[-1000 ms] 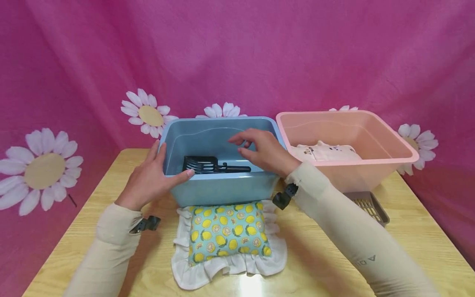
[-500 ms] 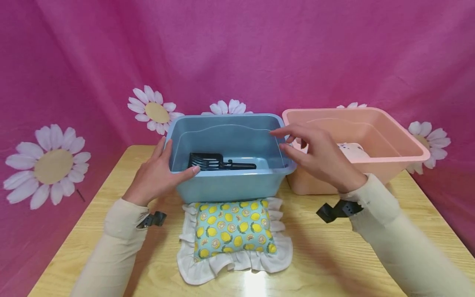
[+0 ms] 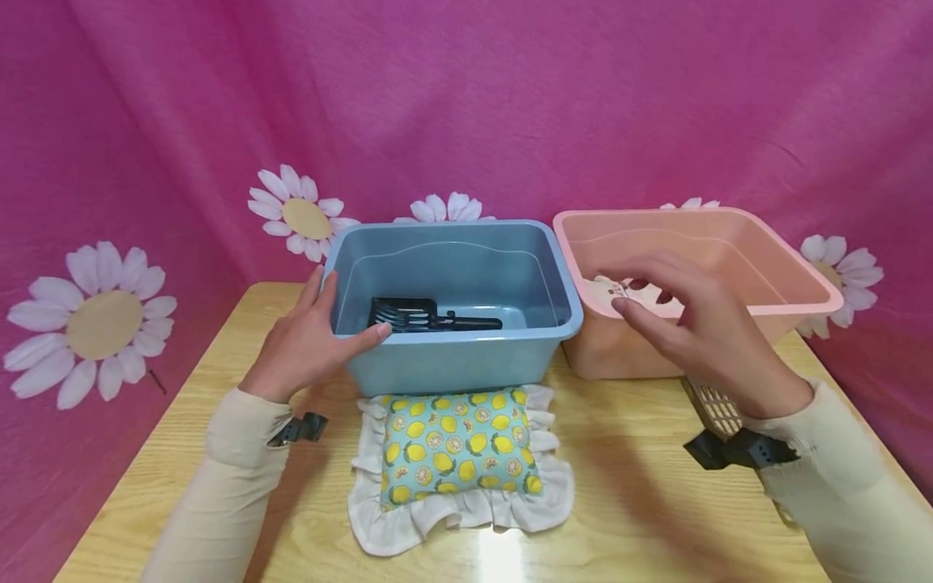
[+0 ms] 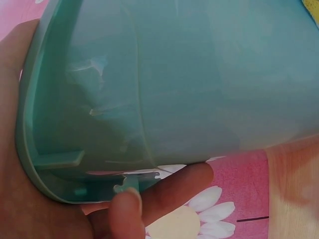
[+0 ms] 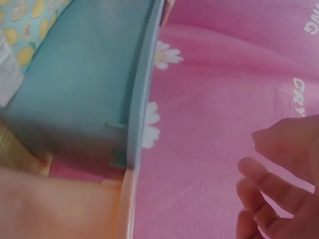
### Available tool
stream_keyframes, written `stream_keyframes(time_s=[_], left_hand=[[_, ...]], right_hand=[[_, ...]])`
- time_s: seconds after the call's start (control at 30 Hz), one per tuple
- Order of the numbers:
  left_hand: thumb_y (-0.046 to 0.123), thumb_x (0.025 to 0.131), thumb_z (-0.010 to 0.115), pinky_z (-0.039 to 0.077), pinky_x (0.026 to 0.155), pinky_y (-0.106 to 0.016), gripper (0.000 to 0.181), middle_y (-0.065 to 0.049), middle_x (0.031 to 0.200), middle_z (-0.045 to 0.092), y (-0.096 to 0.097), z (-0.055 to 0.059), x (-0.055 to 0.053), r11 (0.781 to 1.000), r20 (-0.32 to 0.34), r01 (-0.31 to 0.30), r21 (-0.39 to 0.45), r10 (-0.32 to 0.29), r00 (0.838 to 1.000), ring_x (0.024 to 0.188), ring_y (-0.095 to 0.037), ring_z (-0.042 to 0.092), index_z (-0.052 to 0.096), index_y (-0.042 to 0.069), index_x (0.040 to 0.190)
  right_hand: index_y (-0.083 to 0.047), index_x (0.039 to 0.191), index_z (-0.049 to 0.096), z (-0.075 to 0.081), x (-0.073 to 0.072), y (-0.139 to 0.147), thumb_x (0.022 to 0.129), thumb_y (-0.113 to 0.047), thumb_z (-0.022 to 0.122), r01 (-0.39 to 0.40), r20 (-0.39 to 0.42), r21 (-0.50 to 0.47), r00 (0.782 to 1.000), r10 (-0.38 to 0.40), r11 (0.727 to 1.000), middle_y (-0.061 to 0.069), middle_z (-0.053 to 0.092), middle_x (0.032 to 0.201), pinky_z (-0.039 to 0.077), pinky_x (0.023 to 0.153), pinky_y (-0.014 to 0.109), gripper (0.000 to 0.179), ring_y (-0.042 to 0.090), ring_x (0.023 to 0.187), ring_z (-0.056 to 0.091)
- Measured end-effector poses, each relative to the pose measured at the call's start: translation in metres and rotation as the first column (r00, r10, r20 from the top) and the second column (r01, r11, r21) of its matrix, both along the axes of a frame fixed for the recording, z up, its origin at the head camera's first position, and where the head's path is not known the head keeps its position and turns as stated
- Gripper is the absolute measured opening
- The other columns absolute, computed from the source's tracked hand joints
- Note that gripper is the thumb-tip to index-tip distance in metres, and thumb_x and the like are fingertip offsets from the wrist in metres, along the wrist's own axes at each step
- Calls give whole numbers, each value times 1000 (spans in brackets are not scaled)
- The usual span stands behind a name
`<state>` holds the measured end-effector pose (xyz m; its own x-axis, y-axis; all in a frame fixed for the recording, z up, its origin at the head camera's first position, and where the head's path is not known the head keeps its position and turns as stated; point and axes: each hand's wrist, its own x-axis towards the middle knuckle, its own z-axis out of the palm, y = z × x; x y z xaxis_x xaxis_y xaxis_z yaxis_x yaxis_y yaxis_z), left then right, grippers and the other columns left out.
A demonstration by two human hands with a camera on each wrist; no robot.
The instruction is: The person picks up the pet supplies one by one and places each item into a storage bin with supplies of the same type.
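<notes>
Right hand swings off the blue tub, left hand stays put

So the blue tub (image 3: pixel 452 364) is sitting toward the back of the worktop (image 3: pixel 619 453), and the left hand (image 3: pixel 295 348) hasn't left its front left corner: thumb over the front rim, fingers wrapped round the outside. The black scoop (image 3: pixel 437 321) lies inside, same as a second ago, with nobody touching it.

What's changed is the right hand (image 3: pixel 703 324). It was over the blue tub, and now it's above the near side of the pink tub (image 3: pixel 619 356), thumb and fingers apart, nothing pinched. My read: the scoop is being left alone, and the left hand is just steadying the tub.

As for direction, the blue tub faces open side up, long axis running left to right. The scoop lies roughly the same way, slotted head left, handle right.

Further out, there's a white printed cloth (image 3: pixel 603 295) in the pink tub, a lemon pillow (image 3: pixel 455 449) in front of the blue one, and a brownish scoop (image 3: pixel 717 409) partly behind the right arm.
</notes>
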<state>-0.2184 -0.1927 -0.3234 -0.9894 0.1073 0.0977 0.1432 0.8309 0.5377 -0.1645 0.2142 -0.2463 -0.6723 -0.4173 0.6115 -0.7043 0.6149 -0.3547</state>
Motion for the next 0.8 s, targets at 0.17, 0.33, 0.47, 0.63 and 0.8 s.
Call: stream_keyframes(time_s=[0.17,0.33,0.47,0.63,0.8], left_hand=[[76,75,57,42,92,-67,113,-6,162,3,-1,0,0,1000,1,3,12,-3,1000,131,-45,35,1,23,156],[77,75,57,41,92,-67,113,-5,162,1,0,-1,0,1000,12,2,11,-3,1000,132,-46,34,1,23,156],[77,75,57,42,92,-67,113,-5,162,2,0,-1,1,1000,13,3,10,-3,1000,132,-45,35,1,23,156],[76,75,57,43,91,-67,112,-5,162,3,-1,1,1,1000,15,4,12,-4,1000,132,-45,35,0,24,156],[77,75,57,43,90,-67,113,-5,162,3,-2,0,0,1000,16,5,12,-6,1000,132,-45,35,0,24,156]], right_hand=[[-16,126,65,-4,10,15,79,7,74,47,-4,9,999,-47,999,-3,64,121,42,72,17,53,6,99,53],[-12,122,67,-12,20,35,77,9,74,108,-5,-17,994,-108,994,1,65,117,40,76,15,50,4,98,53],[-12,119,69,-20,28,49,75,8,76,172,-28,-31,985,-173,985,-2,65,106,38,74,14,48,2,92,52],[-13,117,70,-30,37,62,76,6,76,240,-23,-50,970,-242,969,-10,64,97,37,72,13,45,0,88,51],[-14,117,70,-38,46,71,77,3,76,313,-8,-55,949,-314,948,-21,61,100,35,73,10,44,-5,89,50]])
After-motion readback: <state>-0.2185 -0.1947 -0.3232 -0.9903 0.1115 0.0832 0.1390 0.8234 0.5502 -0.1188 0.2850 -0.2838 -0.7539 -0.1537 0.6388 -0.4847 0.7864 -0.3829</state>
